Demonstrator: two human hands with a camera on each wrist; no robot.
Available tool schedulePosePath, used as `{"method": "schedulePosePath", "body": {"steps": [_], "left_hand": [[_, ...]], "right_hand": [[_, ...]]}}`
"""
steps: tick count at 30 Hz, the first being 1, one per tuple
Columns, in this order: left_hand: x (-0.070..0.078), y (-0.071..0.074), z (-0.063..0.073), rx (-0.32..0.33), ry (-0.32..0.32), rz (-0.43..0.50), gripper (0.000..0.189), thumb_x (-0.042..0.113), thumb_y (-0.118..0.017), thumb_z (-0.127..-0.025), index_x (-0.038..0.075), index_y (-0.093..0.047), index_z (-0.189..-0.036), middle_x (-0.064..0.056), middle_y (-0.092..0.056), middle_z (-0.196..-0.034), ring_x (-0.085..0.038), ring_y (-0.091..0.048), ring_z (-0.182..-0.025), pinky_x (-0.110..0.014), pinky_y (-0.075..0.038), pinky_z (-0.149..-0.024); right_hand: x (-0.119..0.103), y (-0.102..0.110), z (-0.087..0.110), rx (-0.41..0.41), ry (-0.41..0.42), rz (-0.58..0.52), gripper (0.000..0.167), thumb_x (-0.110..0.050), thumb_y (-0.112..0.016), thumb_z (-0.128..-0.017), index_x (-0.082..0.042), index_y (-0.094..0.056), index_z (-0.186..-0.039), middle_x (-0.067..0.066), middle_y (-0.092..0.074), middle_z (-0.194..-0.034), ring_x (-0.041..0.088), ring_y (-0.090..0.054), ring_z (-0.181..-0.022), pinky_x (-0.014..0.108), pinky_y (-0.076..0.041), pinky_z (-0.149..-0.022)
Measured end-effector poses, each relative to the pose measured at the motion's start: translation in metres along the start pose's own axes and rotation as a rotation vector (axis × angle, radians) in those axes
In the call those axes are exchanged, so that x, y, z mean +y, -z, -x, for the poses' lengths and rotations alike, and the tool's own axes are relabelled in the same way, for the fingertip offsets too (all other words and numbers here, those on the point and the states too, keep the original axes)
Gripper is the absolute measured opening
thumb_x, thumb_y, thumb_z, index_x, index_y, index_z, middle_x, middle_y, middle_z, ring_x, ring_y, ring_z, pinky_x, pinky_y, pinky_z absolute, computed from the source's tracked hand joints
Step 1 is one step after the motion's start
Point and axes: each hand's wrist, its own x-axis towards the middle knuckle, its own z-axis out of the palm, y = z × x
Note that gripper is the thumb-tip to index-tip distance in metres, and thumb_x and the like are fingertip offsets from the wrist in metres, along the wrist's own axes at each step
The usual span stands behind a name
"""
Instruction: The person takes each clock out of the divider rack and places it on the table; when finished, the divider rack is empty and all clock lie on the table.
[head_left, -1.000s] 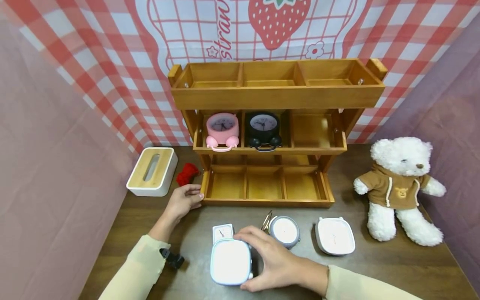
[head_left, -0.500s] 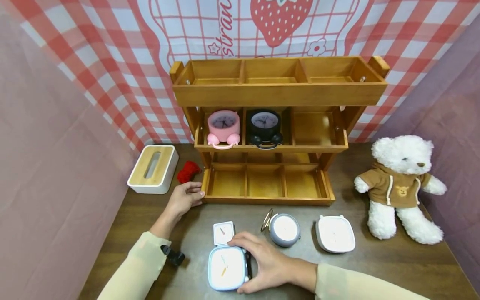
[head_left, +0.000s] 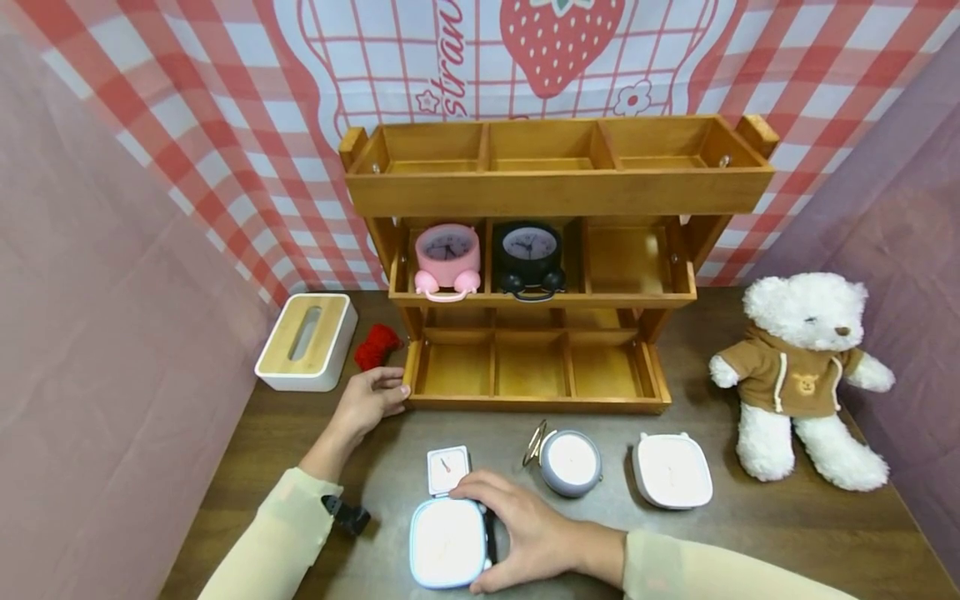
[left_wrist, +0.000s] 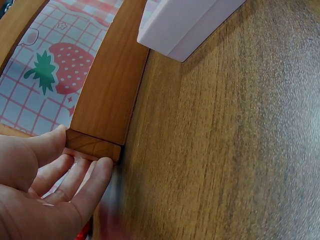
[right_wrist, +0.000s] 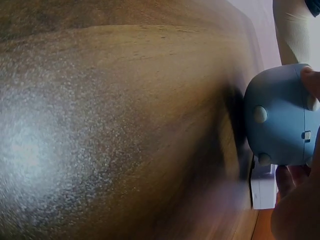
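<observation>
My right hand (head_left: 528, 527) grips a light blue, rounded-square alarm clock (head_left: 447, 543) by its edges, thumb on the near side and fingers on the far side. Its pale face points up in the head view; its blue body with small round feet (right_wrist: 260, 114) shows in the right wrist view. A small white square clock (head_left: 447, 469) lies just beyond it. At the far left, my left hand (head_left: 369, 400) holds the lower left end of a three-tier wooden shelf (head_left: 536, 406), thumb and fingers on opposite sides of the wood (left_wrist: 94, 144).
On the middle tier sit a pink clock (head_left: 447, 258) and a black clock (head_left: 528, 257). A grey round clock (head_left: 572, 463) and a white eared clock (head_left: 672, 471) lie to the right. Around them are a teddy bear (head_left: 804, 375), a tissue box (head_left: 306, 342) and a red knitted-looking item (head_left: 377, 346).
My right hand has shifted a little left and toward me with the blue clock, uncovering more of the small white clock. The left hand keeps its place on the shelf.
</observation>
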Motion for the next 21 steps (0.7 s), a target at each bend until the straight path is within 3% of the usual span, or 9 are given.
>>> {"method": "schedulePosePath", "body": {"steps": [15,21], "left_hand": [[0.000,0.000,0.000,0.004,0.001,0.007,0.044,0.000,-0.067,-0.097,-0.008,-0.054,-0.139,-0.028,-0.060,-0.126,-0.019,-0.069,-0.095,-0.036,-0.064,-0.084],[0.000,0.000,0.000,0.006,0.007,0.005,0.045,0.000,-0.067,-0.097,-0.008,-0.054,-0.139,-0.028,-0.060,-0.127,-0.018,-0.068,-0.094,-0.035,-0.064,-0.084]], "right_hand": [[-0.002,0.001,0.004,-0.022,-0.049,-0.034,0.103,-0.050,-0.094,-0.070,-0.010,-0.043,-0.151,0.005,-0.048,-0.147,0.017,-0.053,-0.130,0.032,-0.050,-0.110],[-0.005,0.011,0.001,0.001,-0.070,-0.065,0.103,-0.048,-0.094,-0.070,-0.012,-0.042,-0.151,0.003,-0.047,-0.146,0.019,-0.053,-0.129,0.033,-0.048,-0.110]]}}
